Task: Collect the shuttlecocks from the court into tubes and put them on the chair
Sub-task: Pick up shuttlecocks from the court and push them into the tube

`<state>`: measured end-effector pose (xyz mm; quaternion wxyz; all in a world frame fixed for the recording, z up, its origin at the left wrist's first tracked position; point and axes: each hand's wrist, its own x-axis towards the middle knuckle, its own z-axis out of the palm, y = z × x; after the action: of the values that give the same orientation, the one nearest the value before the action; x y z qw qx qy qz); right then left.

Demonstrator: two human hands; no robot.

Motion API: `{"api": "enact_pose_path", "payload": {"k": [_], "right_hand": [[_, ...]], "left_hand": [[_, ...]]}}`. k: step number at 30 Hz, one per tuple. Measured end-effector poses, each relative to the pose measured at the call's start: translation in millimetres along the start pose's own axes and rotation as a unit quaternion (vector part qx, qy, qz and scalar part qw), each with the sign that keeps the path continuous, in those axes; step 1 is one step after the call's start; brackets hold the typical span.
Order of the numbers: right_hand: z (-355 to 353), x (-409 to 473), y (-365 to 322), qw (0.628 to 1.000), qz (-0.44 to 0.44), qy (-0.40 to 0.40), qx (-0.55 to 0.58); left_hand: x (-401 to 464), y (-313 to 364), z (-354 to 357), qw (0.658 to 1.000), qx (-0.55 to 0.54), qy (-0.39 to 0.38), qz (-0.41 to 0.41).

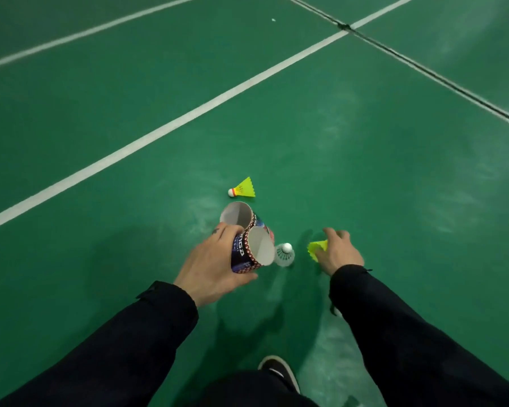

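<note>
Down on the green court, right hand (pixel 340 250) is pinching a yellow shuttlecock (pixel 317 248), so pickup is underway. Left hand (pixel 215 267) grips two open tubes (pixel 249 239). Next move, I'd guess: drop it into a tube mouth. Count: three shuttlecocks, with a white one (pixel 285 255) touching the near tube's rim and another yellow (pixel 243 188) just beyond.

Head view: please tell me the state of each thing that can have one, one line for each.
Left hand: grips two tubes together.
Tubes: both open-ended, mouths showing, nothing visible inside.
Right hand: fingers curled on a yellow shuttlecock, at the floor.
White shuttlecock: on the floor, cork up, beside the nearer tube's mouth.
Far yellow shuttlecock: lying on its side on the floor, untouched.
</note>
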<state>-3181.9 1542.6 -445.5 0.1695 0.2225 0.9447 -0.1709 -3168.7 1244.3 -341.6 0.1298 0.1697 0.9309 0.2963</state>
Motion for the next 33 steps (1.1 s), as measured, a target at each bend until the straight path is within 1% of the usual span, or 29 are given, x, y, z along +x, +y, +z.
{"api": "enact_pose_path", "payload": {"k": [1, 2, 3, 4, 5, 6, 7, 8, 9, 10, 11, 12, 13, 15, 16, 17, 18, 19, 20, 22, 24, 25, 26, 27, 29, 31, 33], "right_hand": [[1.7, 13.8, 2.8, 1.0, 0.012, -0.002, -0.024], [0.9, 23.8, 2.0, 1.0, 0.026, 0.014, -0.005], [-3.7, 27.8, -2.0, 0.997, 0.035, 0.036, 0.054], [-11.3, 24.8, -9.8, 0.985, 0.032, 0.052, 0.164], [-23.5, 15.1, -21.8, 0.951, 0.016, 0.059, 0.303], [-40.0, -2.1, -39.6, 0.9, -0.019, 0.045, 0.432], [-59.2, -19.6, -60.4, 0.852, -0.071, 0.01, 0.519], [-71.7, -35.0, -78.8, 0.826, -0.119, -0.033, 0.55], [-79.4, -48.8, -96.4, 0.818, -0.163, -0.071, 0.548], [-79.4, -58.0, -110.9, 0.82, -0.192, -0.1, 0.53], [-77.3, -63.7, -122.1, 0.83, -0.202, -0.11, 0.509], [-73.4, -63.8, -132.0, 0.844, -0.202, -0.095, 0.487], [-67.9, -61.8, -138.8, 0.861, -0.195, -0.06, 0.466], [-58.1, -52.3, -147.0, 0.881, -0.177, 0.038, 0.437], [-50.4, -49.1, -152.4, 0.877, -0.183, 0.086, 0.436], [-45.8, -49.2, -157.5, 0.858, -0.203, 0.122, 0.455], [-47.4, -48.7, -156.0, 0.832, -0.229, 0.149, 0.484], [-50.6, -51.0, -152.5, 0.811, -0.263, 0.157, 0.498], [-50.9, -55.1, -151.8, 0.813, -0.303, 0.136, 0.477], [-43.0, -70.9, -153.0, 0.857, -0.366, 0.019, 0.362], [-35.3, -82.5, -158.4, 0.893, -0.376, -0.069, 0.236], [-29.4, -83.8, -161.7, 0.906, -0.362, -0.106, 0.194], [-23.9, -83.7, -164.3, 0.912, -0.345, -0.135, 0.175], [-19.7, -80.9, -165.9, 0.911, -0.337, -0.154, 0.183], [-11.9, -72.6, -167.8, 0.893, -0.346, -0.161, 0.24], [-5.3, -67.7, -169.5, 0.875, -0.337, -0.119, 0.325], [-4.5, -63.5, -170.9, 0.847, -0.273, -0.056, 0.453]], "left_hand": [[7.6, -5.5, -3.1, 1.0, 0.009, 0.0, -0.005], [13.8, -11.1, -7.5, 1.0, 0.022, -0.001, -0.011], [18.5, -15.2, -12.9, 0.999, 0.039, -0.003, -0.02], [22.4, -18.2, -19.5, 0.998, 0.055, -0.009, -0.028], [26.2, -19.4, -27.6, 0.997, 0.07, -0.02, -0.033], [30.6, -19.1, -36.3, 0.995, 0.086, -0.037, -0.029], [37.3, -18.4, -46.6, 0.993, 0.102, -0.057, -0.02], [43.8, -17.3, -56.0, 0.99, 0.117, -0.078, -0.012], [50.8, -15.7, -64.0, 0.988, 0.125, -0.095, -0.001], [56.7, -12.7, -70.1, 0.986, 0.126, -0.104, 0.012], [61.8, -8.8, -73.7, 0.986, 0.125, -0.106, 0.024], [66.7, -6.6, -75.2, 0.986, 0.125, -0.099, 0.038], [70.6, -4.7, -74.3, 0.987, 0.124, -0.094, 0.044], [79.4, -10.0, -69.0, 0.99, 0.109, -0.077, 0.049], [78.2, -20.8, -63.4, 0.993, 0.094, -0.061, 0.044], [75.8, -30.5, -60.8, 0.995, 0.08, -0.049, 0.039], [77.7, -33.6, -62.0, 0.995, 0.076, -0.047, 0.04], [78.1, -35.3, -63.4, 0.995, 0.077, -0.043, 0.041], [76.6, -38.0, -66.2, 0.995, 0.082, -0.034, 0.043], [67.5, -43.1, -69.4, 0.995, 0.081, -0.033, 0.039], [61.9, -43.0, -66.8, 0.991, 0.104, -0.053, 0.067], [57.2, -44.3, -61.5, 0.986, 0.129, -0.06, 0.085], [52.9, -46.8, -54.6, 0.982, 0.147, -0.064, 0.1], [51.2, -50.7, -48.9, 0.981, 0.152, -0.063, 0.104], [55.8, -63.9, -41.9, 0.987, 0.13, -0.048, 0.081], [61.0, -76.8, -39.2, 0.994, 0.098, -0.027, 0.044], [61.8, -89.0, -39.0, 0.997, 0.073, 0.004, 0.0]]}}
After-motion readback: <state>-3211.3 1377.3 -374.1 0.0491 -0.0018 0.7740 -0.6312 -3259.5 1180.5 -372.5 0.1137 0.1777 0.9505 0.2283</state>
